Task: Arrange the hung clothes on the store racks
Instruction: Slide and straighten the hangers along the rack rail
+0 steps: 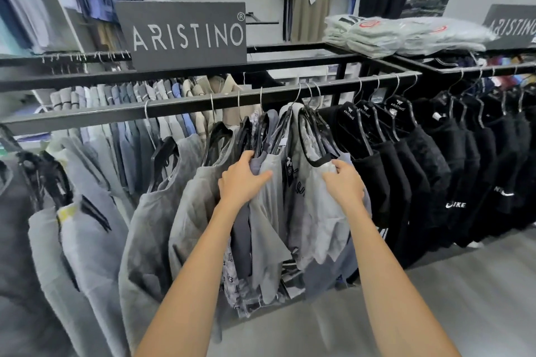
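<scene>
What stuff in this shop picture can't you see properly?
Head view only:
- Left hand fingertips: buried among the grey shirts it grips.
- Right hand fingers: curled behind the pale shirt.
- Small tag between the hands: print too small to read.
- Second sign: cut off by the right edge.
- White logo on a black shirt: partly hidden in a fold.

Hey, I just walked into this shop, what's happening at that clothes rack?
A person is sorting shirts hung on a black rack rail in a clothing store. The left hand grips a bunch of grey shirts near their shoulders, and the right hand holds a light grey shirt with a black collar beside them. Those hangers sit crowded together, while the black shirts to the right hang evenly spaced. An Aristino sign stands on top of the rack.
</scene>
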Demonstrator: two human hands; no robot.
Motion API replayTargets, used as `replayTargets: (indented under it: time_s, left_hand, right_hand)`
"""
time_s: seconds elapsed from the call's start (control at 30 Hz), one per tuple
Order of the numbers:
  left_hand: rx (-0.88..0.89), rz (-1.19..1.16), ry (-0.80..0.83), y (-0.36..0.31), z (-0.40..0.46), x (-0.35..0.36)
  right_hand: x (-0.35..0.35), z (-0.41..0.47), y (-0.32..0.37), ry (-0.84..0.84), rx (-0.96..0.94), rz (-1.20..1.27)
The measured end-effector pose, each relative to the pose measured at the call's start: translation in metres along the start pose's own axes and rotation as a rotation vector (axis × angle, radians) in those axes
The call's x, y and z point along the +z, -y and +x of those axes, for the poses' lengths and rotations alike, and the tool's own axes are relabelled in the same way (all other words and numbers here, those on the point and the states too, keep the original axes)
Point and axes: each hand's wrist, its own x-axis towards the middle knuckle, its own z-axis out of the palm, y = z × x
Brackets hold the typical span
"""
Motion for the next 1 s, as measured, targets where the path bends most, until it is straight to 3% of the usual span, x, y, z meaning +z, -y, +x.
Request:
replayTargets:
  time_s: [0.17,0.3,0.37,0.47,0.53,0.6,0.7,0.87,1.0]
  left_hand:
    - [-0.044,0.043,-0.081,-0.019,-0.01,0.017]
    - [-0.05,0.046,-0.104,-0.028,-0.011,0.034]
    - [-0.009,0.156,-0.241,-0.032,-0.014,0.043]
    - [0.204,0.505,-0.536,-0.043,-0.023,0.06]
    - [0.349,0.634,-0.49,-0.054,-0.03,0.071]
    - [0.367,0.624,-0.372,-0.067,-0.037,0.073]
    - [0.279,0.52,-0.32,-0.078,-0.044,0.068]
    - [0.129,0.42,-0.243,-0.088,-0.046,0.04]
    - [-0.033,0.084,-0.161,-0.1,-0.059,-0.005]
  right_hand:
    - [-0.002,0.014,-0.008,0.053,-0.037,0.003]
    - [0.002,0.022,-0.009,0.217,-0.07,0.206]
    - [0.008,0.025,-0.007,0.327,-0.116,0.36]
    - [0.02,0.031,0.005,0.405,-0.208,0.394]
    - [0.028,0.038,0.015,0.403,-0.239,0.367]
    - [0.035,0.045,0.023,0.427,-0.181,0.37]
    - [0.039,0.042,0.031,0.47,-0.131,0.41]
    - [0.023,0.011,0.049,0.468,-0.204,0.581]
    - [0.009,-0.024,0.074,0.459,-0.275,0.655]
